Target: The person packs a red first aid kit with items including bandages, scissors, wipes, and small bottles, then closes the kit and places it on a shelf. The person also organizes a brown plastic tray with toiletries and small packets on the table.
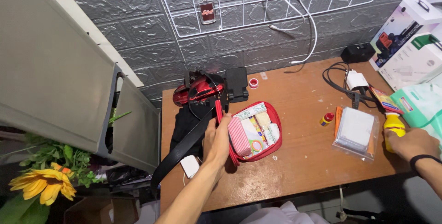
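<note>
Left hand: fingers closed on the raised lid edge of the red first-aid pouch, holding it open.
Pouch: lies on the wooden counter, just right of the left fingers; packets and a pink striped roll inside.
Right hand: fingers wrapped around the yellow spray bottle, standing at the counter's right edge.
Left of right fingers: clear plastic box of white pads; beyond it, small yellow red-capped bottle.
Behind left fingers: red toy car, black strap.
</note>
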